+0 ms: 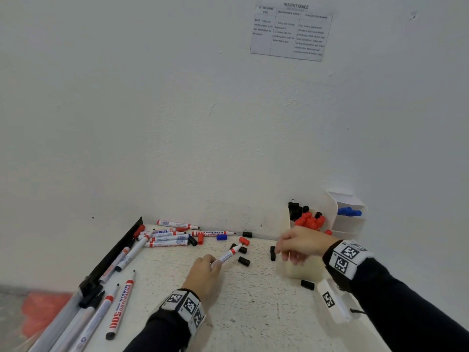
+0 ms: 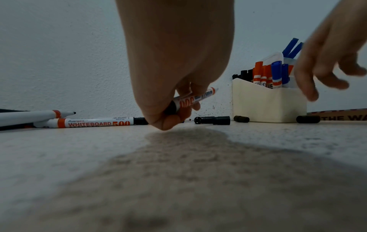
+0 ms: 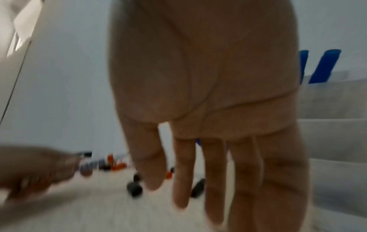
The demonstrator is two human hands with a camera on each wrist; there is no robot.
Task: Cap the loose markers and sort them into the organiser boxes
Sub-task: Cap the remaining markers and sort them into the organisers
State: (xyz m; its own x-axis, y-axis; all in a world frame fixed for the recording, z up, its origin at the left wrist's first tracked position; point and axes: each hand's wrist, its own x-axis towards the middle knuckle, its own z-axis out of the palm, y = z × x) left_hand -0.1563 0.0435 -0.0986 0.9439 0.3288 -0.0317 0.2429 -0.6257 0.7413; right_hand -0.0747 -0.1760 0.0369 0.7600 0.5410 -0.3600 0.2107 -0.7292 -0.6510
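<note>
We saw left hand gripping red-capped marker, fingers curled round barrel. Right hand hovered near organiser box, fingers loose, empty.

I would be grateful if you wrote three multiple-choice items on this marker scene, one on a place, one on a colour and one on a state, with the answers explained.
1. Where does the cream organiser box stand?
A. At the table's left edge
B. On the right, by the wall
C. On the floor

2. What colour is the cap on the marker in the left hand?
A. Red
B. Blue
C. Black

3. How is the right hand?
A. Gripping a black cap
B. Pinching a marker
C. Holding nothing, fingers relaxed

Answers: 1 B, the head view shows it beside the wall on the right. 2 A, a red cap sits on the far end of the held marker. 3 C, the right wrist view shows loose fingers with nothing in them.
</note>
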